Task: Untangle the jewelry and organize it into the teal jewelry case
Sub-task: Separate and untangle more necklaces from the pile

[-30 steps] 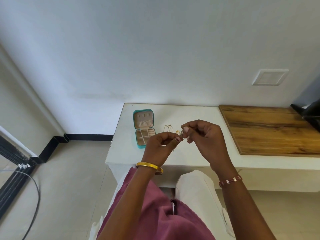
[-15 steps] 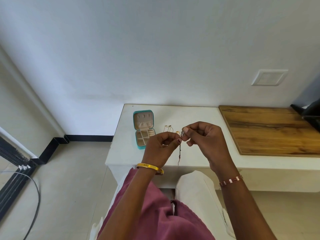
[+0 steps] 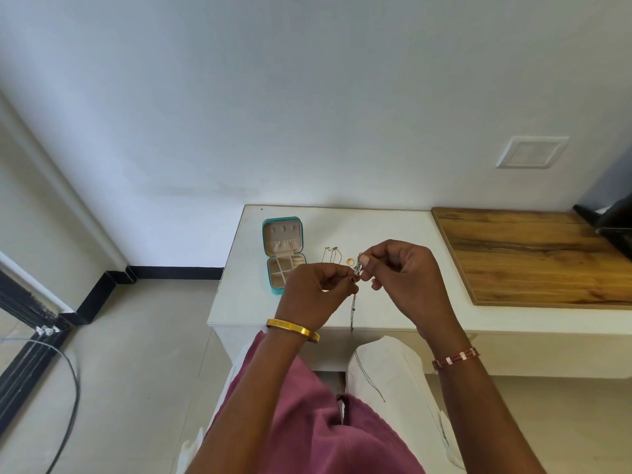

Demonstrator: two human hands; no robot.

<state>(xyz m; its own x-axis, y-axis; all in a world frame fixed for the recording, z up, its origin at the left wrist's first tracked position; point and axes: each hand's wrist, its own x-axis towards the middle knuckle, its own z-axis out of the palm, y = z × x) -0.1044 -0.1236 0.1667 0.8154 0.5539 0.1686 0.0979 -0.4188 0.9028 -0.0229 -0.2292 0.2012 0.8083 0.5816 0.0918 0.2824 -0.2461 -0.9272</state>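
A small silver chain (image 3: 353,307) hangs between my two hands above the white table (image 3: 239,302). My left hand (image 3: 314,294) and my right hand (image 3: 400,275) both pinch its tangled upper end, where a silver clasp shows at the fingertips. The loose end dangles straight down to the table's front edge. The teal jewelry case (image 3: 283,254) lies open on the table to the left of my hands, its beige compartments showing. A thin gold chain (image 3: 330,256) and a small gold piece (image 3: 349,261) lie on the table just beyond my hands.
A wooden board (image 3: 533,254) covers the table's right part. A dark object (image 3: 612,224) sits at the far right edge. A wall stands right behind the table. A black cable (image 3: 66,398) lies on the floor at left.
A length of the silver chain has dropped free and now hangs down below my fingers. Both hands stay pinched together at nearly the same place.
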